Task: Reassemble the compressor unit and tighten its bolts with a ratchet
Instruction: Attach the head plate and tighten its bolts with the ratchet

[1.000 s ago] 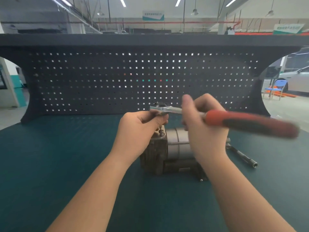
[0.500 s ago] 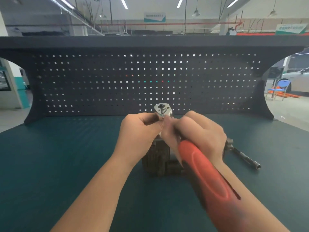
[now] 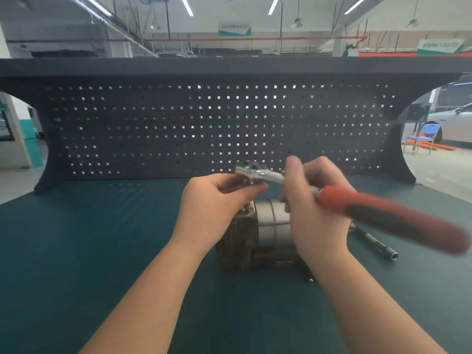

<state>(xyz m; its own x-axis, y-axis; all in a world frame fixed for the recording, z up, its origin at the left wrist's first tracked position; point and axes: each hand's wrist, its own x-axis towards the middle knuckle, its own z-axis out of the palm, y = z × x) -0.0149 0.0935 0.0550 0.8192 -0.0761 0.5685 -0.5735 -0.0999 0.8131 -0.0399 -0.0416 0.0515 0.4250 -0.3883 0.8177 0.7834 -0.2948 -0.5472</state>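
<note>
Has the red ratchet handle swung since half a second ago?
Yes. The ratchet handle swung from pointing toward the camera to out right, above the extension bar on the bench.

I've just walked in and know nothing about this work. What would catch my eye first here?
Probably the ratchet, its red and black handle blurred, sticking out to the right from the right hand. The left hand pinches its silver head at the centre, above the compressor unit on the green bench mat. Behind stands a dark pegboard.

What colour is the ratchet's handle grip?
Red with a black inlay, on the ratchet handle; seen in the head view, motion-blurred.
</note>
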